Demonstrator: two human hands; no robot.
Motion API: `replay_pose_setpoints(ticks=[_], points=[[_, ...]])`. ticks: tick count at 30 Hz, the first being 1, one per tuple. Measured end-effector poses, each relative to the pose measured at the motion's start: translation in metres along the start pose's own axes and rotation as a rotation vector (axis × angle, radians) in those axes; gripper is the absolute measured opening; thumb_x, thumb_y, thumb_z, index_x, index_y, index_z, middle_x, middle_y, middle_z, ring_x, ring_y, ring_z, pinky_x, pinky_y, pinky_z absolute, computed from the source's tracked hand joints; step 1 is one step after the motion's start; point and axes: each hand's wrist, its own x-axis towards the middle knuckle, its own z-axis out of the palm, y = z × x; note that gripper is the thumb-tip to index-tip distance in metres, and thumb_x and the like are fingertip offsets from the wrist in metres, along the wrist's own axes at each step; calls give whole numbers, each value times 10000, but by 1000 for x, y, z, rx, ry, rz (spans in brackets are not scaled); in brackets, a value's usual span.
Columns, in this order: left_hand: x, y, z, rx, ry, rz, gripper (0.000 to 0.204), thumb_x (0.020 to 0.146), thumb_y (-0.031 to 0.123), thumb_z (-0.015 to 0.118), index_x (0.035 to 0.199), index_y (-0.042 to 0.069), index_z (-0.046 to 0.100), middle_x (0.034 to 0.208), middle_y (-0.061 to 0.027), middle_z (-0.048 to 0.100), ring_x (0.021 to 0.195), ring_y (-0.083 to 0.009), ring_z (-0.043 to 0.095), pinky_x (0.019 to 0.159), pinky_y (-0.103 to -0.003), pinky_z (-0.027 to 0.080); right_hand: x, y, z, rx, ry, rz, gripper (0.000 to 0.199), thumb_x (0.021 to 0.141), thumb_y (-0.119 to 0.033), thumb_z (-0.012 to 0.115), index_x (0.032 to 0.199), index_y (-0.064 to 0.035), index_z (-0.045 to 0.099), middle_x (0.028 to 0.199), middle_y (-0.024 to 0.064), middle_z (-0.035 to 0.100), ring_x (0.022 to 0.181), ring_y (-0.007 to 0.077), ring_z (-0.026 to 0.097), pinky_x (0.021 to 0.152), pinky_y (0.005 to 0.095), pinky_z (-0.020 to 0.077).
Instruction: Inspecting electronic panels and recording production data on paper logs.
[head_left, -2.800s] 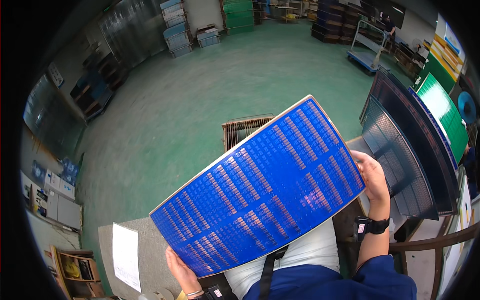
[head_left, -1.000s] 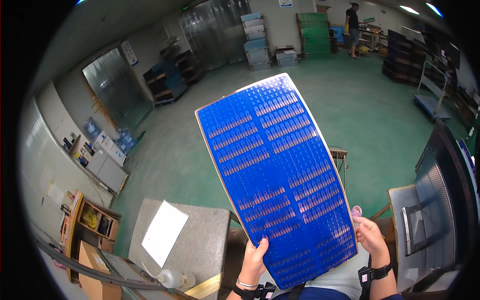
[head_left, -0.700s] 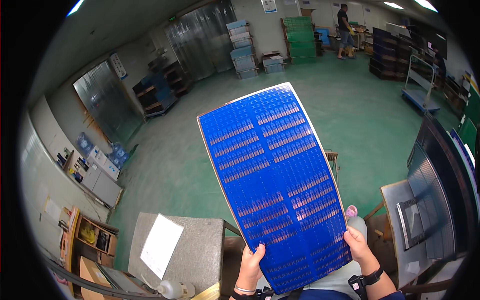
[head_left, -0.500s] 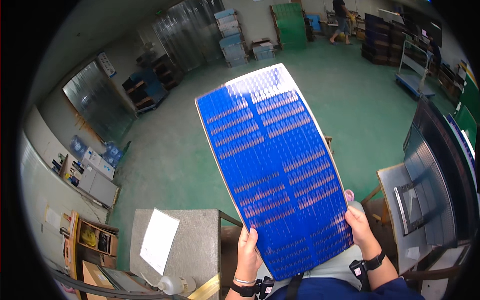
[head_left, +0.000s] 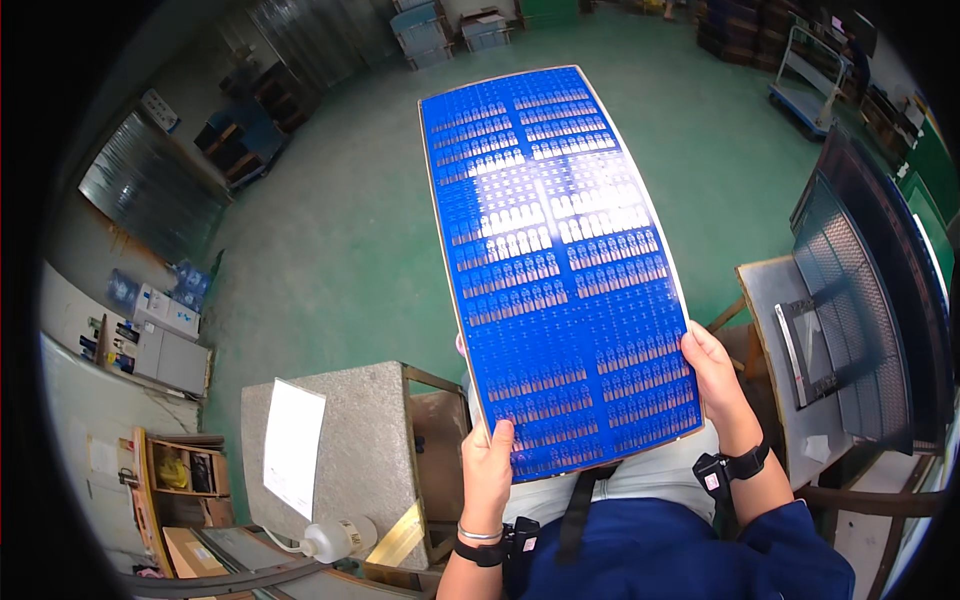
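Note:
A large blue circuit board panel (head_left: 585, 340), patterned with rows of small metallic pads, is tilted in front of me over my lap. My left hand (head_left: 488, 465) grips its lower left edge, thumb on the face. On the opposite long edge, my right hand (head_left: 716, 372) holds the panel the same way. The fingers of both hands are partly hidden behind the board. A bright patch of reflected light lies across the panel's upper middle.
To my left stands a grey table (head_left: 365, 420) bearing a white paper sheet (head_left: 294, 448) and a white squeeze bottle (head_left: 338, 540). Dark panels (head_left: 875, 300) lean at the right beside a metal frame (head_left: 800, 350). A blue flat trolley (head_left: 800, 105) stands farther off.
The panel's tilt has changed, and the glare has slid from its top end to its upper middle. Both hands keep their grip. The view has dipped downward.

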Motion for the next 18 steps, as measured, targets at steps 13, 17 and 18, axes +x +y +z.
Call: replay_pose_setpoints(ticks=[13, 17, 18], points=[[6, -7, -3, -167, 1, -156, 344, 932, 269, 526, 1108, -26, 549, 991, -58, 621, 845, -97, 575, 769, -248, 463, 6, 1, -2, -120, -7, 55, 294, 957, -231, 462, 1144, -16, 533, 1003, 20, 600, 899, 73, 563, 793, 228, 454], [11, -10, -4, -203, -23, -195, 377, 930, 285, 518, 1146, -25, 531, 1070, -83, 620, 912, -129, 606, 791, -265, 486, 13, 13, -12, -59, -19, 74, 296, 951, -215, 474, 1153, -7, 530, 1008, 29, 603, 886, 75, 572, 780, 230, 467], [13, -10, -4, -205, -30, -207, 377, 931, 286, 517, 1145, -23, 531, 1068, -82, 620, 910, -129, 607, 791, -264, 486, 14, 14, -12, -40, -9, 79, 297, 950, -209, 476, 1156, -1, 528, 1012, 33, 605, 891, 77, 576, 785, 231, 469]])
